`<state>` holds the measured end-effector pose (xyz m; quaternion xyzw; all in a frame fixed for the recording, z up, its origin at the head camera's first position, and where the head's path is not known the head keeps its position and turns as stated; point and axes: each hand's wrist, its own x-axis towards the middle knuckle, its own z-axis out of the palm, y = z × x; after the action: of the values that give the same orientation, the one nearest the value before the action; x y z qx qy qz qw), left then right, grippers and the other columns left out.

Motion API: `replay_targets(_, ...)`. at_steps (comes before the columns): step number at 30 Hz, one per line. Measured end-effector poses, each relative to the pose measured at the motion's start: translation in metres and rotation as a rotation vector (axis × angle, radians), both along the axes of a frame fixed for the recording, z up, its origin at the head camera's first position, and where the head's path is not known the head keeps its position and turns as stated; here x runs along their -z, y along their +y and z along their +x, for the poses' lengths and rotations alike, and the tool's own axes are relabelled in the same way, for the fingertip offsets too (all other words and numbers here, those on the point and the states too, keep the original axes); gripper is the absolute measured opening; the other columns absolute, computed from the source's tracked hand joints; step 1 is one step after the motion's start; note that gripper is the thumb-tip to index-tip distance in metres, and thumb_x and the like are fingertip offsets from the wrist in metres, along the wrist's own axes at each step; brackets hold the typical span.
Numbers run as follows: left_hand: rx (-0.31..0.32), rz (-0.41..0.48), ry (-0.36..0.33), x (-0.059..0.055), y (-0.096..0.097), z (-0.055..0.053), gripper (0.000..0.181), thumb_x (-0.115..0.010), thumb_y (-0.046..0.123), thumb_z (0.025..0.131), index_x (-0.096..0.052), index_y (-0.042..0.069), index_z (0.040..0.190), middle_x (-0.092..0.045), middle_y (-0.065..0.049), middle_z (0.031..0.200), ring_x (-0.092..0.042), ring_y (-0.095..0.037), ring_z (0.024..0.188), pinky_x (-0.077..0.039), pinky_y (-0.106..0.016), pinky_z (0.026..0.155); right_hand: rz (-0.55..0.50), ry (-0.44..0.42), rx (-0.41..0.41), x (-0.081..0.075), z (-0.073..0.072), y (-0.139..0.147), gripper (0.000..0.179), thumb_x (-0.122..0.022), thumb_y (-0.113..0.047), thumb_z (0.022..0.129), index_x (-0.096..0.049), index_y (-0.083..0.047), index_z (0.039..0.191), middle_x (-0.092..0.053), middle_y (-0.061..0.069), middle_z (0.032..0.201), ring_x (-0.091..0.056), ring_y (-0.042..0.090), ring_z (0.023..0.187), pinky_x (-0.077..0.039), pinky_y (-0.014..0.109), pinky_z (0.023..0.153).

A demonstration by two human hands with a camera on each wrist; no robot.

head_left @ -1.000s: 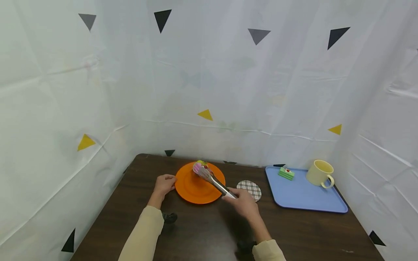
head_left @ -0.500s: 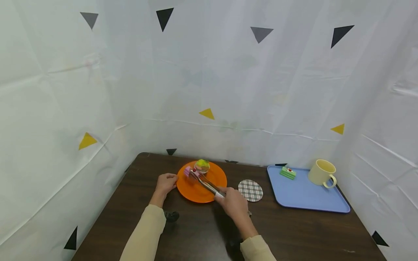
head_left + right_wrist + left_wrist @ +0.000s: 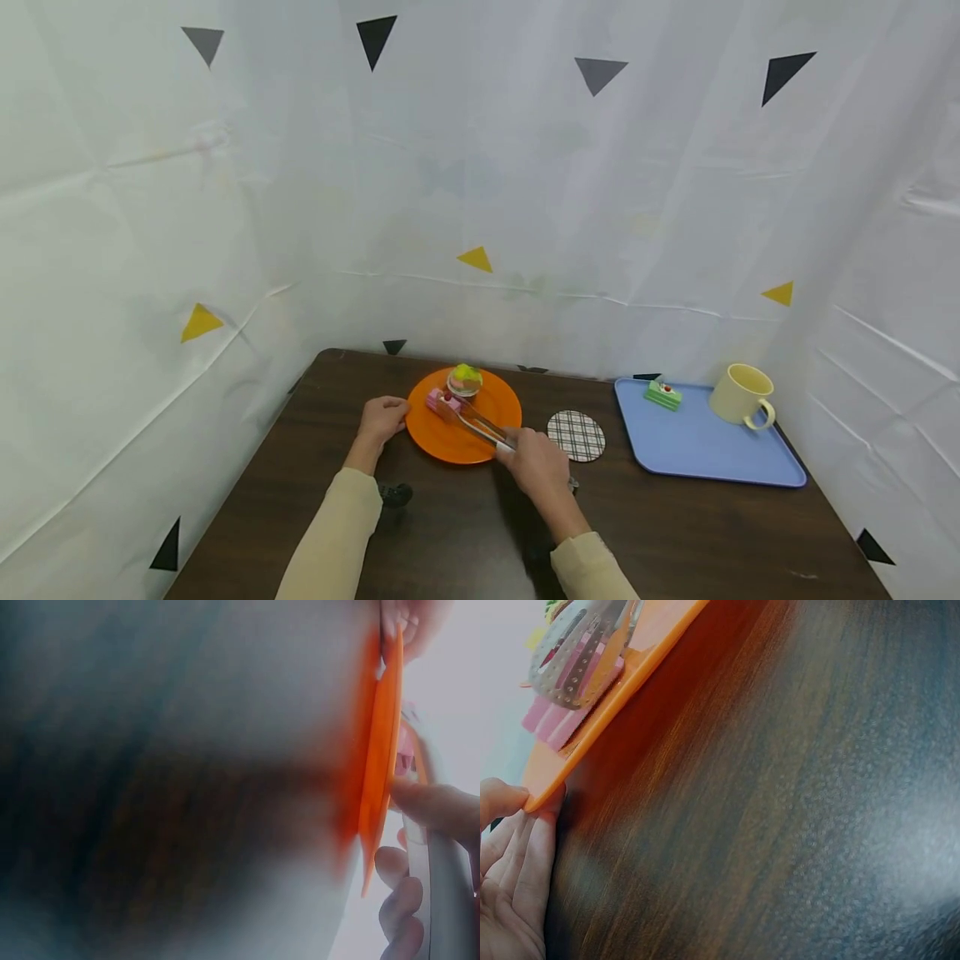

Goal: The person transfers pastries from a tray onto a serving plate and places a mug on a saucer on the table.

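Observation:
My left hand (image 3: 380, 421) pinches the left rim of an orange plate (image 3: 442, 446). In the left wrist view its thumb is on top of the rim with the fingers below. My right hand (image 3: 538, 467) grips metal tongs (image 3: 480, 432), which reach over the plate from the right. The perforated tongs head (image 3: 559, 667) overlaps a pink layered cake slice (image 3: 547, 727) in the left wrist view. This slice bears a red berry and sits on the plate. Just behind it on the plate stands a small cup dessert with a yellow-green top (image 3: 467, 375).
A round plaid coaster (image 3: 576, 436) lies right of the plate. Farther right, a blue tray (image 3: 697, 454) carries a green cake slice (image 3: 663, 395) and a yellow mug (image 3: 738, 396). White sheeting with triangles (image 3: 475, 258) stands behind the dark wooden table (image 3: 442, 533).
The tongs brought the pink cake slice left and down beside the cup dessert, and their arms now show spread apart. My left hand has kept its place on the rim.

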<state>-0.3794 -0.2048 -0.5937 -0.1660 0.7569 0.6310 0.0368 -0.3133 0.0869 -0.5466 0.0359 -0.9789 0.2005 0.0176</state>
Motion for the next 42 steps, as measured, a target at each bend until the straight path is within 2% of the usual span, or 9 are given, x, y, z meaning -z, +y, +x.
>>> replay_targets(8, 0.014, 0.000, 0.010, -0.002, 0.002, 0.003, 0.037, -0.061, 0.022, 0.110, -0.068, -0.003, 0.137, -0.064, -0.023, 0.139, -0.069, -0.027, 0.114, -0.063, -0.032, 0.099, -0.019, 0.007, -0.009, 0.000, 0.000, 0.002, 0.045, -0.084, -0.046, 0.092, -0.077, -0.033, 0.135, -0.077, 0.000, 0.089, -0.053, 0.020, 0.059, -0.044, 0.035, 0.048)
replay_targets(14, 0.022, 0.007, 0.008, -0.001, 0.004, 0.002, 0.038, -0.062, 0.022, 0.110, -0.067, -0.002, 0.138, -0.064, -0.023, 0.140, -0.070, -0.026, 0.116, -0.063, -0.031, 0.098, -0.014, -0.015, 0.004, -0.006, 0.004, 0.005, 0.054, -0.085, -0.050, 0.090, -0.074, -0.032, 0.140, -0.074, -0.001, 0.084, -0.051, 0.021, 0.055, -0.043, 0.034, 0.047)
replay_targets(22, 0.023, -0.006, 0.019, -0.005, 0.004, 0.003, 0.038, -0.061, 0.021, 0.110, -0.067, -0.003, 0.138, -0.064, -0.024, 0.140, -0.070, -0.026, 0.113, -0.064, -0.030, 0.097, -0.013, -0.013, 0.000, -0.011, 0.009, 0.011, 0.061, -0.085, -0.055, 0.088, -0.072, -0.032, 0.143, -0.078, -0.001, 0.096, -0.054, 0.018, 0.062, -0.044, 0.034, 0.050)
replay_targets(29, 0.014, -0.006, 0.023, -0.007, 0.004, 0.002, 0.037, -0.062, 0.021, 0.109, -0.068, -0.003, 0.137, -0.064, -0.024, 0.139, -0.070, -0.027, 0.114, -0.064, -0.031, 0.098, -0.058, 0.008, -0.018, -0.011, 0.012, 0.020, 0.061, -0.086, -0.052, 0.088, -0.072, -0.031, 0.143, -0.079, 0.000, 0.099, -0.055, 0.017, 0.065, -0.044, 0.034, 0.050)
replay_targets(36, -0.002, 0.000, 0.018, -0.003, 0.002, 0.001, 0.038, -0.063, 0.019, 0.108, -0.068, -0.005, 0.137, -0.064, -0.025, 0.139, -0.070, -0.029, 0.116, -0.063, -0.034, 0.100, -0.086, 0.002, -0.013, -0.011, 0.013, 0.032, 0.061, -0.085, -0.054, 0.088, -0.071, -0.033, 0.144, -0.079, 0.002, 0.112, -0.057, 0.018, 0.074, -0.047, 0.032, 0.055)
replay_targets(42, 0.015, 0.001, -0.005, 0.003, -0.003, -0.002, 0.039, -0.064, 0.021, 0.109, -0.067, -0.003, 0.138, -0.064, -0.025, 0.140, -0.071, -0.027, 0.114, -0.064, -0.031, 0.097, -0.106, -0.017, 0.010, -0.014, 0.017, 0.042, 0.062, -0.085, -0.055, 0.087, -0.070, -0.033, 0.144, -0.078, 0.002, 0.110, -0.059, 0.018, 0.078, -0.047, 0.034, 0.057)
